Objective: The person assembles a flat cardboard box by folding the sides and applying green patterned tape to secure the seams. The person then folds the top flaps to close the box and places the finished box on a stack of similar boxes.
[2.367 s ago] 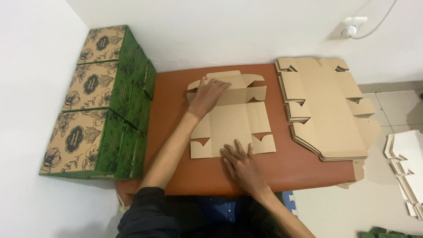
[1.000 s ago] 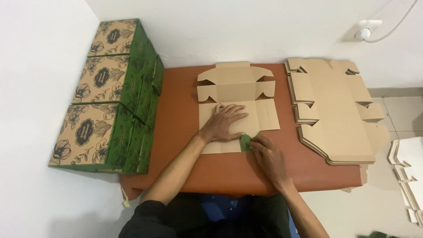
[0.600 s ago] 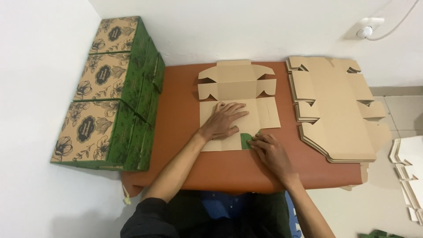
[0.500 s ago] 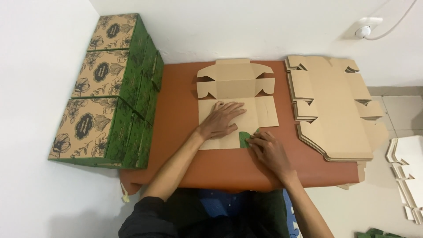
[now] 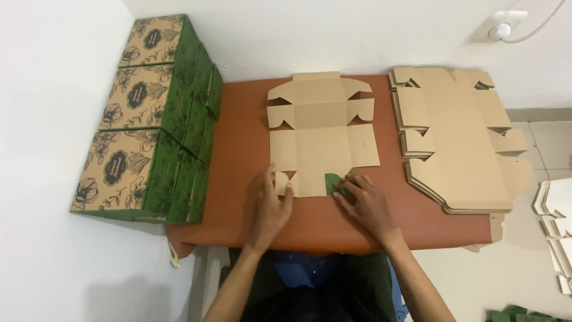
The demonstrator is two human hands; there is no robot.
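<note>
A flat, unfolded brown cardboard box blank (image 5: 322,140) lies in the middle of the reddish-brown table (image 5: 238,137). My left hand (image 5: 271,209) rests at the blank's near left corner, with fingers on its small left flap. My right hand (image 5: 363,203) presses on the near right flap, which is folded over so that its green printed side (image 5: 333,182) shows. Neither hand lifts the blank off the table.
A stack of assembled green and brown floral boxes (image 5: 149,119) fills the table's left side against the wall. A pile of flat box blanks (image 5: 459,137) lies on the right. More blanks (image 5: 557,220) sit on the floor at the right edge.
My left hand has slid from the middle of the blank down to its near left corner flap. My right hand stays on the folded green flap.
</note>
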